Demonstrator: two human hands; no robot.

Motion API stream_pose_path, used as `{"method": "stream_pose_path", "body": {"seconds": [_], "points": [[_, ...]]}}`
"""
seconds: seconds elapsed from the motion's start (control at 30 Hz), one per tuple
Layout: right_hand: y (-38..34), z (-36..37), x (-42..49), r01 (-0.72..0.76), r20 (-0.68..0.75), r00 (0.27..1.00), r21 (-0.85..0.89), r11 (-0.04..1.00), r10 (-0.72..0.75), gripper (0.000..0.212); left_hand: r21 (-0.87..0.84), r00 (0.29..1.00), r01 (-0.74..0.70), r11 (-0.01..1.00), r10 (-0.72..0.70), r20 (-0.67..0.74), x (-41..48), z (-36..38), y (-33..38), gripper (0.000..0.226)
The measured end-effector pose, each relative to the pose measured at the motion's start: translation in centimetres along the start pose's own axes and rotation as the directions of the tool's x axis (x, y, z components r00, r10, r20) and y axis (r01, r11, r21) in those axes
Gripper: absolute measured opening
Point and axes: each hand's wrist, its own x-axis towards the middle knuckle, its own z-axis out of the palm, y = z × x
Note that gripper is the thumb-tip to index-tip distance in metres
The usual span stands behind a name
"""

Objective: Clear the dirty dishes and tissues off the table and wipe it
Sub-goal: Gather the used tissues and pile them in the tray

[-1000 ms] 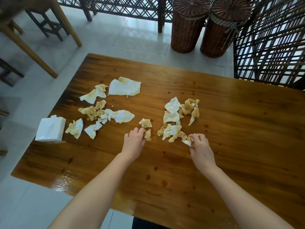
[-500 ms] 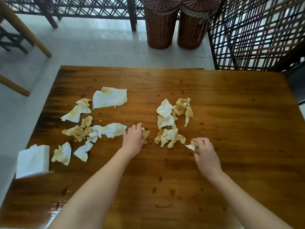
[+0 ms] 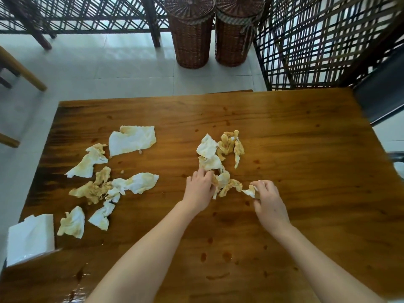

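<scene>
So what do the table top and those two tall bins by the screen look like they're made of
The table looks like solid wood with a glossy varnish: long grain lines, dark knots and window glare on its surface. The two bins look like woven wicker or rattan, dark brown, with visible basket weave and lidded tops; natural or synthetic fibre cannot be told.

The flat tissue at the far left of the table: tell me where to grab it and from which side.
Pinch the flat tissue at its curled-up far left corner, coming from above with the left hand. The sheet lies spread almost flat on the table, so the edges offer little to grip; that raised, stained fold is probably the easiest part to get fingers under. Nothing lies on top of it.
</scene>
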Motion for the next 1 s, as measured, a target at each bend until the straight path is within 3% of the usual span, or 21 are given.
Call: {"method": "stream_pose_path", "body": {"seconds": [0.13,0.23,0.53,0.77,1.0], "points": [[0.5,-0.1,-1.1,-0.067,-0.019,0.998,0.012,0.998,0.067,0.042,0.043,0.996,0.008,0.999,-0.011,0.092,0.0,1.4,1.1,0.059],[1.4,-0.5,-2.0,-0.109,-0.017,0.994,0.039,0.993,0.11,0.042,0.073,0.996,-0.01,0.997,0.004,0.085,0.1,2.0,1.6,0.058],[4.5,-2.5,-5.8,-0.2,-0.021,0.979,0.067,0.978,0.201,0.041,-0.093,0.995,0.029,0.995,-0.02,0.093,0.4,1.2,3.0,0.056],[7.5,-4.7,-7.5,-0.239,-0.048,0.969,0.071,0.968,0.243,0.042,-0.131,0.996,0.005,0.991,-0.017,-0.087,-0.7,-0.5,5.9,0.051],[12.9,-8.0,-10.8,-0.215,-0.076,0.972,0.081,0.973,0.221,0.043,-0.064,0.982,-0.051,0.997,0.039,-0.185,-2.4,0.0,14.0,0.056]]}}
